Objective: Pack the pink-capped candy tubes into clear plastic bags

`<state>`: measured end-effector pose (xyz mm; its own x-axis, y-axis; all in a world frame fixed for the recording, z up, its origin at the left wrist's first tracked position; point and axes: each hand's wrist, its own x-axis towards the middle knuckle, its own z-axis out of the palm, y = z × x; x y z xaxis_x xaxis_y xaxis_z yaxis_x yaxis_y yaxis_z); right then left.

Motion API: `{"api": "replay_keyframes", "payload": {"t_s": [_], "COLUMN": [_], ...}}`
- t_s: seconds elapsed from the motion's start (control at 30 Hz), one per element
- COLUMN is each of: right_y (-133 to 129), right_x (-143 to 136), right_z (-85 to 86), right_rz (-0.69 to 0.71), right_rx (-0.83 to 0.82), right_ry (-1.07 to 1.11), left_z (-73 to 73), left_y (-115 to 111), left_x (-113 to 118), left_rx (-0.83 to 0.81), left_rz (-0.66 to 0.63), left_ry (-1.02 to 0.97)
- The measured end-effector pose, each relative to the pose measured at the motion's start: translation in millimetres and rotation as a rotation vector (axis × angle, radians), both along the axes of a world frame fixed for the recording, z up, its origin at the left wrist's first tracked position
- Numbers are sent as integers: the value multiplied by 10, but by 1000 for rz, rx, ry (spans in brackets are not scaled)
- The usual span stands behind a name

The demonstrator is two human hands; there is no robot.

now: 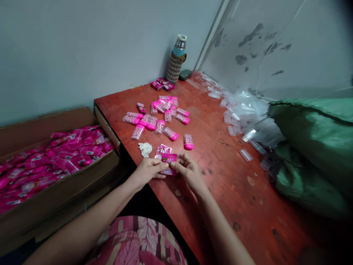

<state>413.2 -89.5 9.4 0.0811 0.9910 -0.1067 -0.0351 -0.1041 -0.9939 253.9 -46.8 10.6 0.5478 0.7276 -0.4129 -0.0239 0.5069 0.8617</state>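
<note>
Between the fingertips of both hands is a small pink printed label (169, 158), held just above the table near its front left edge. My left hand (148, 170) pinches its left side, and my right hand (190, 170) has thumb and fingers closed on the right side. A pale, see-through part shows under the label; its kind is unclear. Right behind lies a stack of shiny printed labels (163, 150). A crumpled white scrap (145, 149) rests to their left. Farther back are several clear candy containers (170, 133) with pink caps and pink balls inside; one container (188, 141) stands apart.
On the left, a cardboard box (111, 162) holds many pink wrapped packs (68, 152). Empty clear containers (245, 155) spill from a green sack (309, 147) on the right. A bottle in a knitted cover (174, 68) and small pink packs (162, 84) stand at the back of the red table (220, 176).
</note>
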Motion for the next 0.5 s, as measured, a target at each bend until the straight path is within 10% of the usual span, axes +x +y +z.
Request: {"api": "replay_keyframes", "payload": {"t_s": [0.17, 0.27, 0.37, 0.5], "right_y": [366, 643, 774, 652], "right_x": [522, 824, 1011, 1120], "right_z": [88, 161, 204, 191], "right_rz": [10, 296, 480, 383], "right_rx": [259, 306, 255, 156], "right_ry": [-1049, -1559, -1721, -1670], "left_z": [-36, -2, 47, 77], "left_y": [-22, -28, -11, 45], "left_x": [23, 17, -5, -10], "left_rx": [-87, -164, -258, -376], "left_rz": [161, 239, 341, 491], "left_ry": [-6, -43, -105, -255]}}
